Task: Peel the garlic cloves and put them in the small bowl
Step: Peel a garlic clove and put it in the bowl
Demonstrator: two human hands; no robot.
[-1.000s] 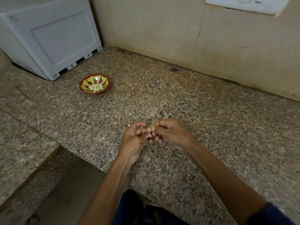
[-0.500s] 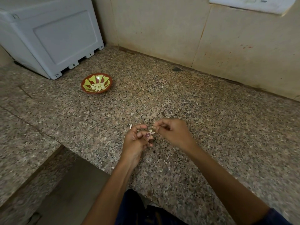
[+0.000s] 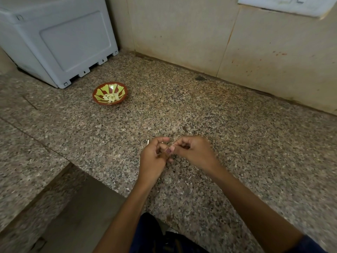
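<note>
**Both hands pinched together over the granite surface, bowl of peeled cloves well off at ten o'clock**

The left hand (image 3: 155, 157) and the right hand (image 3: 195, 152) meet just below the middle of the head view, fingertips touching, above the speckled granite surface (image 3: 228, 125). The fingers of both are curled inward, and thumb and forefinger of each pinch at the same small spot between them. A tiny pale sliver shows there, at the tip of the right forefinger; it is too small to say whether it is a garlic clove or only a scrap of skin. A painted thumbnail on the left hand faces the camera.

At ten o'clock from the hands, well apart from them, stands the small bowl (image 3: 96, 96), brown-rimmed with a yellow-green petal pattern inside. A heap of pale peeled cloves (image 3: 110, 97) lies in its bottom.

Just at eleven o'clock of the left hand, a thin white sliver (image 3: 147, 142) lies on the surface.

Further out at ten o'clock, behind the bowl, a light grey plastic box (image 3: 60, 39) stands in the corner against the beige tiled wall (image 3: 182, 33). At six o'clock, dark blue clothing (image 3: 151, 234) shows between the forearms.
</note>
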